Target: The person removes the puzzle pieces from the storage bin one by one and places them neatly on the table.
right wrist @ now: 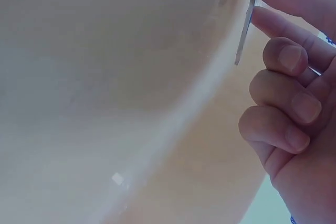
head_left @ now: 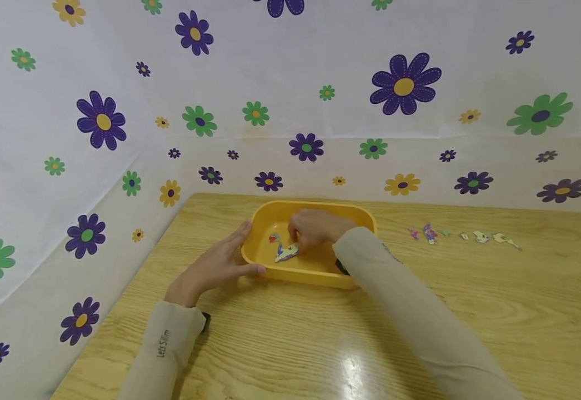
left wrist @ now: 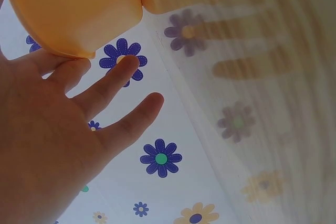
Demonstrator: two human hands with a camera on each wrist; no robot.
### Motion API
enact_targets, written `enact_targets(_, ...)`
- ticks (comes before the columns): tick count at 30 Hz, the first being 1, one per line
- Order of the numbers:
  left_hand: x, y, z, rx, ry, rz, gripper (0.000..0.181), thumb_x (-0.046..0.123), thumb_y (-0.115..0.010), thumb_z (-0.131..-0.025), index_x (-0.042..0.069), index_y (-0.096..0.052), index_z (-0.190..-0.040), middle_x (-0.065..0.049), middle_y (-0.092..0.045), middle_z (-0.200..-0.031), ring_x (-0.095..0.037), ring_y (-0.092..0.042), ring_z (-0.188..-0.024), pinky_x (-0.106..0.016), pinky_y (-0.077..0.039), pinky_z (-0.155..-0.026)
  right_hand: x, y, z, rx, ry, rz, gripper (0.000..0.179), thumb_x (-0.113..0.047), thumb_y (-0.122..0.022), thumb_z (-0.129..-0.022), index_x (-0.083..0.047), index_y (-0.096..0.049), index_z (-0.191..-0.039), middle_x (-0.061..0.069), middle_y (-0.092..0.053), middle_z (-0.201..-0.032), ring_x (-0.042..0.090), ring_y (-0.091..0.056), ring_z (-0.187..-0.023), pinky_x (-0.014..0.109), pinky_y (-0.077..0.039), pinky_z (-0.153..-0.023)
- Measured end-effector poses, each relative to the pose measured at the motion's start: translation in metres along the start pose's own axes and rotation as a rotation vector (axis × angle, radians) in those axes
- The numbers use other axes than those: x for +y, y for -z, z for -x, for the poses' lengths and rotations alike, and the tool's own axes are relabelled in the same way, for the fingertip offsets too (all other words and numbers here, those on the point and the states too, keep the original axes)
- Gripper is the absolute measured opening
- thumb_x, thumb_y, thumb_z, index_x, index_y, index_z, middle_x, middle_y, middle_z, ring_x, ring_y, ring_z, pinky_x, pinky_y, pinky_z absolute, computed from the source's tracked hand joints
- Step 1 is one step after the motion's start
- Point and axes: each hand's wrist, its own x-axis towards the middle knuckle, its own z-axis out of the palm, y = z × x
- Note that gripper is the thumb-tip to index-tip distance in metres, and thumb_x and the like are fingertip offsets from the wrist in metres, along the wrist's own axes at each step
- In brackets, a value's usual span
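Observation:
The yellow plastic tub (head_left: 310,274) stands on the wooden table. My left hand (head_left: 220,260) rests against its left end, fingers along the outer wall and thumb at the front corner. In the left wrist view the outer fingers of this hand are spread and fairly straight. Inside the tub, my right hand (head_left: 315,226) pinches a thin flat piece (right wrist: 244,38) with thumb and forefinger, the other fingers curled in. From above, a pale cut-out piece (head_left: 286,253) with a purple edge shows beside these fingers. A small red and blue piece (head_left: 274,238) lies left of it.
Right of the tub, several small flat pieces lie in a row, among them a purple one (head_left: 430,234) and a pale one (head_left: 481,236). A white flowered sheet (head_left: 290,111) lines the back and left of the table (head_left: 280,344).

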Motion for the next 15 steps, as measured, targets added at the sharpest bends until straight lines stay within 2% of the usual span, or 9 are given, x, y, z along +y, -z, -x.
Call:
enact_targets(8, -0.003, 0.0, 0.001, 0.004, 0.005, -0.01, 0.111, 0.063, -0.073, -0.084, 0.008, -0.017, -0.162, -0.011, -0.012, -0.168, -0.036, -0.017, -0.152, -0.054, -0.02, -0.12, 0.001, 0.011, 0.013, 0.037, 0.038, 0.006, 0.014, -0.01, -0.072, -0.083, -0.004, -0.074, -0.095, 0.004, -0.067, -0.093, 0.02, -0.055, -0.082, 0.03, -0.05, -0.075)
enact_targets(15, -0.002, -0.001, 0.001, -0.003, 0.0, 0.011, 0.111, 0.063, -0.072, -0.084, 0.009, -0.016, -0.163, -0.01, -0.011, -0.168, -0.036, -0.017, -0.152, -0.054, -0.02, -0.12, 0.003, 0.025, 0.022, 0.047, 0.038, 0.014, 0.021, -0.017, -0.076, -0.086, -0.003, -0.075, -0.102, 0.005, -0.065, -0.09, 0.019, -0.053, -0.079, 0.031, -0.049, -0.075)
